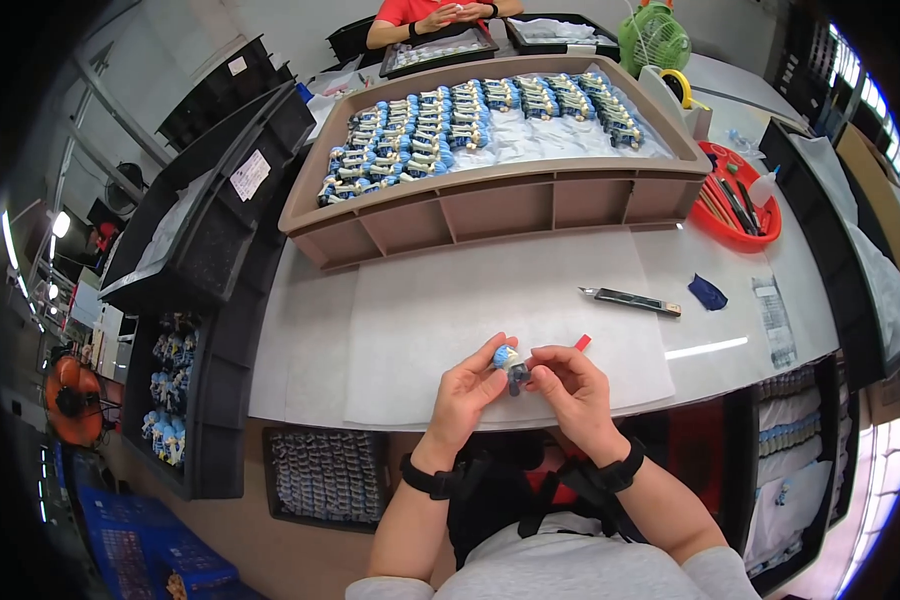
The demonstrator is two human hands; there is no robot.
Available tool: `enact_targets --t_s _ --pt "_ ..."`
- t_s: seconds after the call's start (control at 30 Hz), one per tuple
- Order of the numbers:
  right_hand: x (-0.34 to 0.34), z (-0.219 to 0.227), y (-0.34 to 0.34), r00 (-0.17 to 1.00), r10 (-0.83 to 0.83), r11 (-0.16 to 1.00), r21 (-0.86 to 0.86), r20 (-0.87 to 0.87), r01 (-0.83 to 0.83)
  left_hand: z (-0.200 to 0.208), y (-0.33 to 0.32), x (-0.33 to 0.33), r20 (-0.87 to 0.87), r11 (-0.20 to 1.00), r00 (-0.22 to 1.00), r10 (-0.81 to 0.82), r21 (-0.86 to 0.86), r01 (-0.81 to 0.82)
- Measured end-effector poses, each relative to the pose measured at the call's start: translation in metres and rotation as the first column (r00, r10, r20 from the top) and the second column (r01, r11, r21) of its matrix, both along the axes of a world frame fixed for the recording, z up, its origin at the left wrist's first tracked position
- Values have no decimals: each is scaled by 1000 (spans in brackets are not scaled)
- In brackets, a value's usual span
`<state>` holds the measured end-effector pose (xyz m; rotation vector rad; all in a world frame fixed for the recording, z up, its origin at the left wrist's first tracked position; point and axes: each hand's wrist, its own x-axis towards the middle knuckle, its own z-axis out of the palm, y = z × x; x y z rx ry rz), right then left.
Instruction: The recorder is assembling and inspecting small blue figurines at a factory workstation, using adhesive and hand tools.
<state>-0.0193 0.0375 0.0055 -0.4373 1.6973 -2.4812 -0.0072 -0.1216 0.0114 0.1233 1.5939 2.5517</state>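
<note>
Figurine [513,366] held over the table's [300,350] near edge.
Our left hand [464,391] grasps it, our right hand [576,391] pinches its side; rows of others [400,140] lie in the partly filled tray [490,208], so we judge work remains.

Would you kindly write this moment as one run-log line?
left hand: holding blue-topped figurine | right hand: at figurine | craft knife: on table | brown tray: rows of similar figurines
</note>
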Motion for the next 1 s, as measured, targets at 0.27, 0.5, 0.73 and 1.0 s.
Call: enact_targets --t_s 0.27,0.5,0.73,1.0 --pt "-3 1 4 1000 0 1000 -4 26 0 -4 2 0 18 997 999 30 -72 -28" --pt "-1 3 -1 1000 5 1000 -22 16 -4 -6 -2 2 64 996 997 43 -86 -37" --pt "0 4 3 994 -26 999 36 102 22 6 4 5 -44 998 998 51 -46 -53" --pt "-5 13 33 990 133 934 342 -51 -107 5 18 10 -278 945 958 74 -286 -157"
